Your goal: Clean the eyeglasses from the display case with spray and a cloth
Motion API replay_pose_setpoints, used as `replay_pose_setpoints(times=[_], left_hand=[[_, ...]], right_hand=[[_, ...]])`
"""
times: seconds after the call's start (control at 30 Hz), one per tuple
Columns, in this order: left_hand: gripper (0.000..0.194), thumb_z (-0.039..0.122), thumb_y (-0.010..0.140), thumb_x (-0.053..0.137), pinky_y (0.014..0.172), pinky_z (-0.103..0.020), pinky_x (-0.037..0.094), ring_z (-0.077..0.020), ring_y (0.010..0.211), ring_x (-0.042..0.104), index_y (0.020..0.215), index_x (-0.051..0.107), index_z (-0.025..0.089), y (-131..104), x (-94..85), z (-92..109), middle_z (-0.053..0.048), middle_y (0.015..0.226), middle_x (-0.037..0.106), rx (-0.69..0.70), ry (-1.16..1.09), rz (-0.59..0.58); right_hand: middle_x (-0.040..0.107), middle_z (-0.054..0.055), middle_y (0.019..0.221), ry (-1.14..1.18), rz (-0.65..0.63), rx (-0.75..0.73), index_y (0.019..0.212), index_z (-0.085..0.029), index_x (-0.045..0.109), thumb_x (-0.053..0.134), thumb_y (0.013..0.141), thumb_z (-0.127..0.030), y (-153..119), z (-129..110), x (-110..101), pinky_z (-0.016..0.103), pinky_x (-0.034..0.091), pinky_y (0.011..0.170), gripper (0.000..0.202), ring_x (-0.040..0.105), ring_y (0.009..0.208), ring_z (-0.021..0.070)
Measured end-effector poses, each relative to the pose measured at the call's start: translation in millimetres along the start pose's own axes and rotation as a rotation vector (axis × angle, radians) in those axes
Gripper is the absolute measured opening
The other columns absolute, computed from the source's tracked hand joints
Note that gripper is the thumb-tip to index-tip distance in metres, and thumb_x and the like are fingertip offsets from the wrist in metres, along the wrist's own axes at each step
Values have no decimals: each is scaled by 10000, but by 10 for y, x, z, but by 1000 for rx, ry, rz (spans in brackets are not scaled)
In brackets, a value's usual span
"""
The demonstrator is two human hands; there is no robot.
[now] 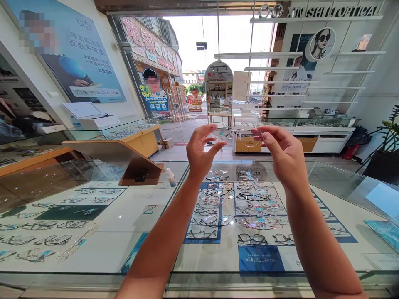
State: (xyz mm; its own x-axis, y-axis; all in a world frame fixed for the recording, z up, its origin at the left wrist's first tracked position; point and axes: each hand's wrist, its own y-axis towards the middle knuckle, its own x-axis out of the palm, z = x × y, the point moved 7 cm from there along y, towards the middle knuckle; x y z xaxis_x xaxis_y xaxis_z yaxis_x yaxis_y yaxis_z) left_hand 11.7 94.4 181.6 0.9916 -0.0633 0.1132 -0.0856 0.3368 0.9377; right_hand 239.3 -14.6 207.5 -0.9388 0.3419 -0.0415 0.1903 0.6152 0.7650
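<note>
Between my two hands, raised above the glass counter, is a pair of thin-framed eyeglasses [248, 145] with clear round lenses. My left hand [204, 149] grips the left edge of the frame, fingers curled behind and thumb apart below. My right hand [282, 149] pinches the right edge between thumb and fingers. Beneath them, several rows of eyeglasses [205, 222] lie in and on the display case, some on blue-edged trays [189, 239]. A dark pair of glasses [252, 238] sits near the front, beside a blue printed card [261, 259].
A wooden angled stand [124, 155] and a small white spray bottle [171, 177] stand on the counter at left. More eyeglasses [52, 240] fill the left case. Ahead are an arched mirror [219, 87], another display counter [324, 143] and wall shelves. A potted plant [385, 143] stands far right.
</note>
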Motion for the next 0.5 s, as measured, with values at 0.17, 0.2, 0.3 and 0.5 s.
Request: replay_pose_setpoints(times=[0.17, 0.2, 0.3, 0.5], left_hand=[[551, 361, 835, 933, 967, -418, 659, -293, 1276, 746, 1324, 681, 339, -23, 39, 3, -64, 1335, 767, -8, 65, -42], [555, 369, 842, 926, 977, -430, 656, -298, 1280, 743, 1335, 673, 339, -33, 51, 15, -67, 1344, 762, -4, 80, -46], [552, 388, 881, 887, 1001, -450, 642, -304, 1297, 728, 1375, 646, 341, -81, 98, 89, -77, 1370, 741, 29, 152, -31], [618, 413, 869, 900, 1008, -466, 627, -304, 1288, 715, 1405, 606, 324, -180, 143, 224, -86, 1377, 716, 49, 333, 101]], right_hand=[[824, 117, 1260, 58, -21, 61, 1221, -226, 751, 606, 1045, -384, 7, 60, 28, 461, 635, 977, 278, 804, 1126, 259], [825, 115, 1257, 67, -22, 68, 1220, -227, 752, 600, 1047, -384, 12, 76, 28, 464, 632, 992, 279, 802, 1138, 260], [828, 104, 1262, 97, -26, 97, 1208, -240, 757, 590, 1046, -388, 29, 137, 31, 468, 623, 1030, 276, 796, 1169, 258], [828, 90, 1273, 136, -54, 173, 1182, -260, 764, 594, 1035, -409, 51, 256, 91, 465, 633, 996, 269, 799, 1163, 260]])
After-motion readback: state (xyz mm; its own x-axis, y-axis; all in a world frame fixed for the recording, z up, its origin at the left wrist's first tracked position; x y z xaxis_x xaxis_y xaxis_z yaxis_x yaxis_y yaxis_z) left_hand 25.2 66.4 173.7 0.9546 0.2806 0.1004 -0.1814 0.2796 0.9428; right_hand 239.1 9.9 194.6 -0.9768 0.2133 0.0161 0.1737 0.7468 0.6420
